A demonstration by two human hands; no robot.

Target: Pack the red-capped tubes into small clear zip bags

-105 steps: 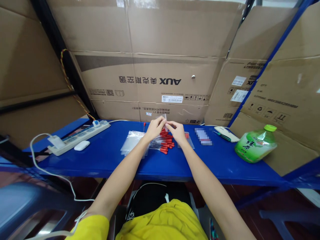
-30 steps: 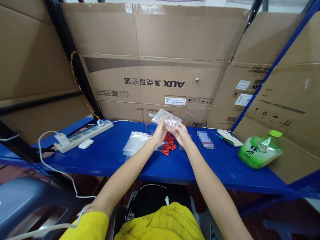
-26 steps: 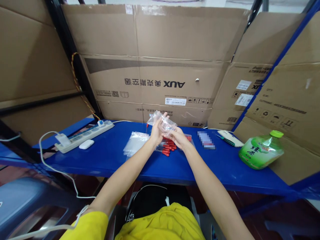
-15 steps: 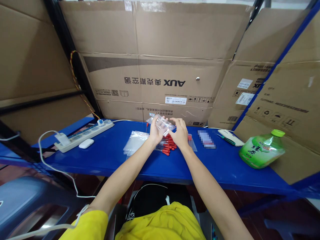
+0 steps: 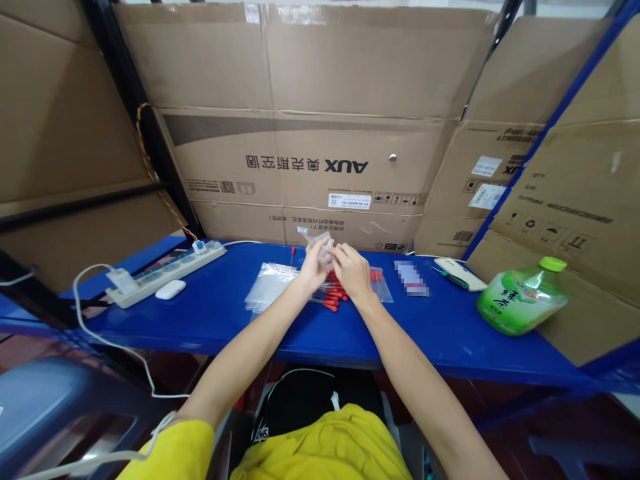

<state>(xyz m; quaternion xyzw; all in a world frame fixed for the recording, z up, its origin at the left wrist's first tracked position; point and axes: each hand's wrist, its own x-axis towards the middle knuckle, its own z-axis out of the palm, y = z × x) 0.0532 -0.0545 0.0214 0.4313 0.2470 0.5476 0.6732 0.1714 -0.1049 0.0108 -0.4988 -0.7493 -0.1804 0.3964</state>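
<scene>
My left hand (image 5: pixel 313 265) and my right hand (image 5: pixel 351 269) meet over the middle of the blue shelf (image 5: pixel 220 313), both pinching a small clear plastic bag (image 5: pixel 320 245) held just above the surface. Under the hands lies a pile of small red-handled screwdrivers (image 5: pixel 333 295). A stack of empty clear bags (image 5: pixel 273 283) rests to the left of the pile, and one filled bag (image 5: pixel 380 285) lies to the right of my right hand.
A white power strip (image 5: pixel 165 270) with a plugged charger and a white earbud case (image 5: pixel 171 289) sit at the left. A phone (image 5: pixel 412 278), a white device (image 5: pixel 459 273) and a green drink bottle (image 5: pixel 520 297) lie at the right. Cardboard boxes (image 5: pixel 310 133) wall the back.
The bag was held up high and spread between both hands a second ago; now it is lower, bunched small, with both hands close together on it.
</scene>
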